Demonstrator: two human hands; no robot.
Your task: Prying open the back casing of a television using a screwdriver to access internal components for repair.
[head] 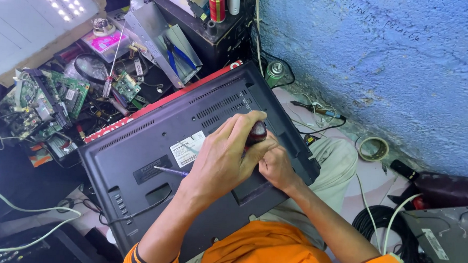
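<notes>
The left hand [223, 158], arm angled up from six o'clock, grasps a dark red, rounded screwdriver handle [257, 132] at centre. The right hand [277, 167] curls beside it, grip unclear, on a matte black, vented plastic television back [155, 138].

I am looking down into a cramped electronics repair workshop. Bare green circuit boards [46, 99] pile up at ten o'clock, blue-handled pliers [175, 55] lie in a metal chassis [154, 30] at eleven, a spray can [274, 73] stands at twelve, a tape roll [373, 148] and coiled black cable [377, 230] sit on the floor by a rough blue wall [384, 59] at three.
</notes>
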